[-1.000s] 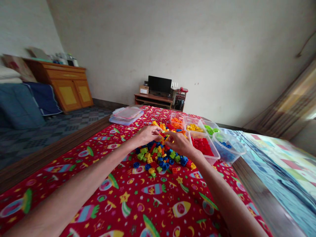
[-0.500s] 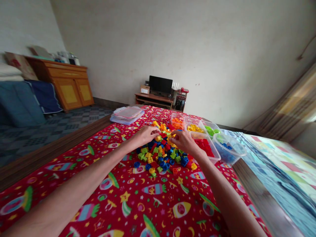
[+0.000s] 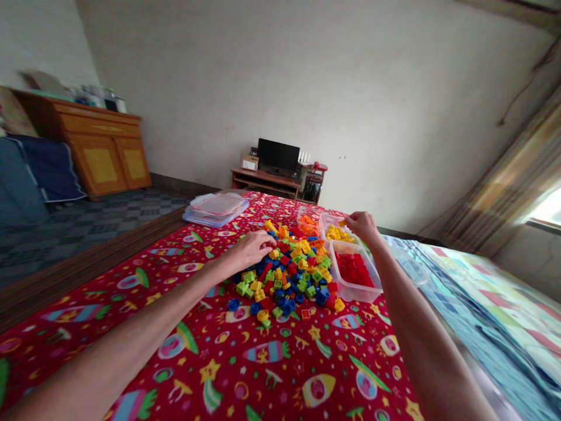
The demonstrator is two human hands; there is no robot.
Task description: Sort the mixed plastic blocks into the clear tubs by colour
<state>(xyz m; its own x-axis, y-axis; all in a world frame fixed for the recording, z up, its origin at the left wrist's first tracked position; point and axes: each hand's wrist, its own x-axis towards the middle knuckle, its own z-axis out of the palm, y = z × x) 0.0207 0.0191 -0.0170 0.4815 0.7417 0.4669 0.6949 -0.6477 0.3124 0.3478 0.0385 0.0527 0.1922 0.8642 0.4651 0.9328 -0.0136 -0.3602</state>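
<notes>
A mixed pile of toy building bricks (image 3: 287, 272) in red, yellow, blue, green and orange lies on the patterned red cloth (image 3: 263, 380). At the pile's left far side rests my left hand (image 3: 253, 249), its fingers curled; whatever they may hold is hidden. My right hand (image 3: 363, 226) is raised at the box of yellow bricks (image 3: 340, 234), pinching a yellow brick (image 3: 343, 222) above its right side. Nearer me stands a clear box of red bricks (image 3: 356, 270), and behind on the left a box of orange bricks (image 3: 308, 224).
Stacked clear lids (image 3: 214, 209) lie at the table's far left. My right forearm partly covers a round clear tub (image 3: 414, 268). To the right is a bed with a patterned cover (image 3: 491, 280). Beyond the table stand a monitor (image 3: 279, 156) and a wooden cabinet (image 3: 105, 149).
My right hand has moved from the pile to the right and away from me, over the yellow bricks' box, with a yellow brick. My left hand stays by the pile. The view has shifted right.
</notes>
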